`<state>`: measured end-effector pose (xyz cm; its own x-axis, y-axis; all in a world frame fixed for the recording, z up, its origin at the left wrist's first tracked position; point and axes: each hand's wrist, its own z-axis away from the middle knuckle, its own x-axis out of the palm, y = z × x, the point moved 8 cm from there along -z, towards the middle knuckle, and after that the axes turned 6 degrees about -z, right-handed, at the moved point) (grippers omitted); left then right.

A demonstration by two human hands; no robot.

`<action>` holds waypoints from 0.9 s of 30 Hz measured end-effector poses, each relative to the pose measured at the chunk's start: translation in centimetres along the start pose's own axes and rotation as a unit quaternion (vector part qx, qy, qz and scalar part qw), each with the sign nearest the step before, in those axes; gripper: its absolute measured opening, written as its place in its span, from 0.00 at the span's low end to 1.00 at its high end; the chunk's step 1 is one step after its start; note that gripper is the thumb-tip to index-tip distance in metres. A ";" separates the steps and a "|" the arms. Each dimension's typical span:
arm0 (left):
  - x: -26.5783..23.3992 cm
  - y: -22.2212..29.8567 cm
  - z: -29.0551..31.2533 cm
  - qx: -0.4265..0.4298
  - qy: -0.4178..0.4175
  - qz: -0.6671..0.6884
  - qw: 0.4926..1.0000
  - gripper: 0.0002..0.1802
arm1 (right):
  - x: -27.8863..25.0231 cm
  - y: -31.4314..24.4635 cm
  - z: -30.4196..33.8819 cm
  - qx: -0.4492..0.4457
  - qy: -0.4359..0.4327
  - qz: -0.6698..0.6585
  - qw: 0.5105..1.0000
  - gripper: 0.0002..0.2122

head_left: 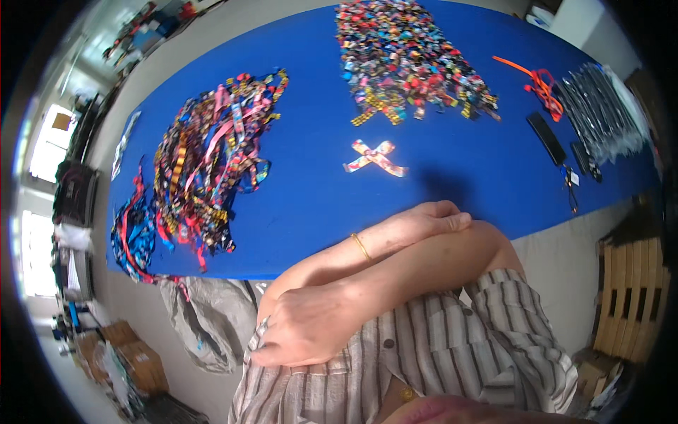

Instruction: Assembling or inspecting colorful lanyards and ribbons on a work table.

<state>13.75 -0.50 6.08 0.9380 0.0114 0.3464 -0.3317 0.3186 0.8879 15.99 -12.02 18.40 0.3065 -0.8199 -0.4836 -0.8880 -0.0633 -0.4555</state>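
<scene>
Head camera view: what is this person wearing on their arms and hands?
No gloves, and both forearms are bare. The left hand has a thin gold bangle at its wrist. The right hand shows no bangle. That arm's sleeve, beige with dark stripes, ends near the elbow and belongs to a buttoned striped shirt.

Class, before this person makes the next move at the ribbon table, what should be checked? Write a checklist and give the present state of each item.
1. Hands free: ok. The left hand and right hand hold nothing; the arms are crossed.
2. Hands on the work: not ok. Neither hand touches the blue table.
3. Loose ribbons at hand: ok. They are heaped at the table's left.
4. Single bow kept apart: ok. It lies alone, clear of the bow pile.
5. Cutting tool ready: cannot tell. The dark tools at the right are too small to identify.
</scene>
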 end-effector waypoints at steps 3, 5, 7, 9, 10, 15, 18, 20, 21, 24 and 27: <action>1.6 0.9 -6.7 0.000 0.028 0.009 1.000 0.17 | 1.4 0.6 -0.1 -0.008 -0.005 -0.034 0.999 0.12; 3.5 1.7 -6.4 -0.037 0.021 0.029 0.999 0.17 | 1.0 0.4 0.9 0.004 0.002 -0.005 1.000 0.11; 4.4 2.7 -5.2 -0.095 0.047 0.078 0.991 0.17 | 0.3 -0.2 1.4 0.001 0.004 0.013 1.000 0.11; 4.8 3.9 -4.1 -0.149 0.084 0.130 0.977 0.17 | 0.0 -0.5 1.5 -0.015 0.020 0.017 1.000 0.11; 4.9 4.4 -2.9 -0.176 0.104 0.155 0.967 0.18 | -0.2 -0.6 1.6 -0.036 0.031 0.016 0.999 0.11; 3.0 1.6 -3.4 -0.014 -0.009 0.198 0.980 0.18 | 0.6 0.0 1.2 -0.036 0.040 -0.017 0.998 0.11; 2.0 0.7 -4.7 -0.012 -0.039 0.140 0.989 0.16 | 0.3 -0.5 0.5 -0.028 0.005 0.034 0.999 0.10; 2.1 1.4 -5.8 -0.002 -0.027 0.058 0.998 0.16 | 0.5 -0.7 0.4 -0.024 -0.020 0.080 0.996 0.08; 2.0 1.8 -6.4 0.009 -0.013 -0.025 1.000 0.19 | 0.7 -0.4 0.4 -0.021 -0.009 0.053 0.998 0.09; 1.1 0.3 -8.9 -0.031 0.015 -0.154 0.987 0.19 | 0.8 0.6 0.2 -0.020 0.014 0.013 1.000 0.10; 1.1 0.1 -9.2 -0.069 0.078 -0.172 0.980 0.15 | 0.1 1.2 0.6 -0.024 0.031 0.001 0.999 0.12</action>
<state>15.67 8.26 3.77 0.9994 0.0218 -0.0265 0.0137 0.4543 0.8907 15.15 -11.87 17.34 0.2832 -0.8540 -0.4364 -0.9049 -0.0872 -0.4167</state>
